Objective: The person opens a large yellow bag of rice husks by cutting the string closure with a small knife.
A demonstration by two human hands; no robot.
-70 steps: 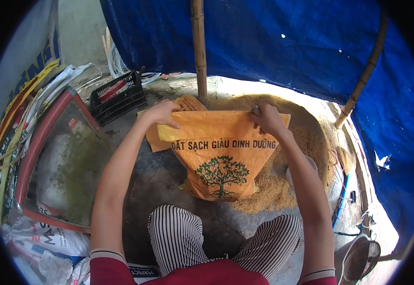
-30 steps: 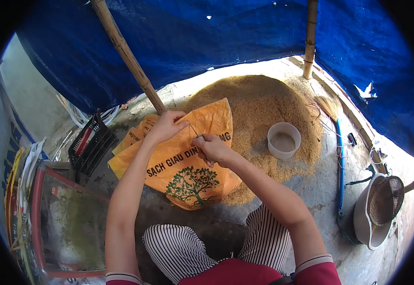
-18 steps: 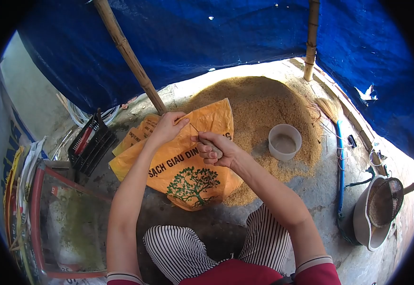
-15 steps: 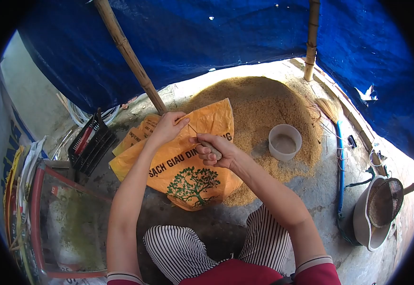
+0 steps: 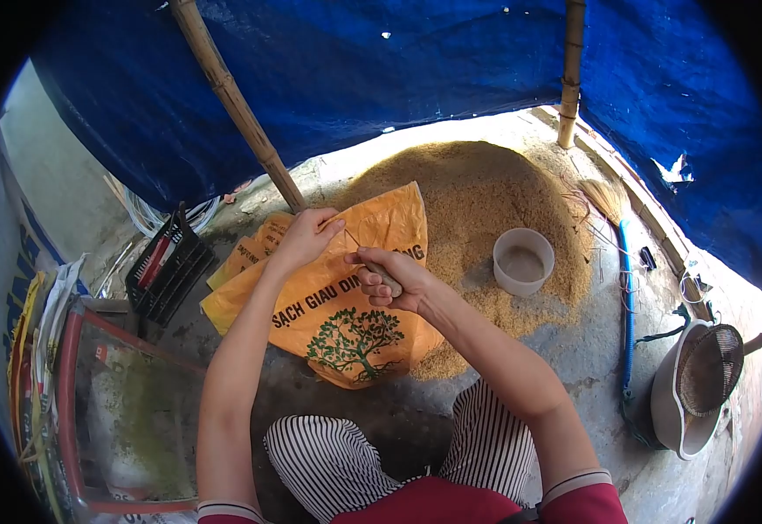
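Observation:
An orange woven plastic sack [image 5: 250,306] with black lettering and a green tree print lies spread before me, over part of the grain heap. My left hand [image 5: 309,237] is closed in a pinch on the sack's upper edge. Just right of it, my right hand [image 5: 396,278] wraps round the thick greyish handle of an awl-like tool [image 5: 386,279]. The tool's thin spike points up and left toward my left fingertips, against the sack. Whether the tip has gone through the sack cannot be made out.
Behind the sack spreads a heap of grain [image 5: 477,192] with a white tub [image 5: 523,262] on it. A broom [image 5: 627,288] and a white basin [image 5: 673,410] with a sieve [image 5: 710,371] are at right. A black crate [image 5: 167,271] and red-framed screen [image 5: 71,393] are at left.

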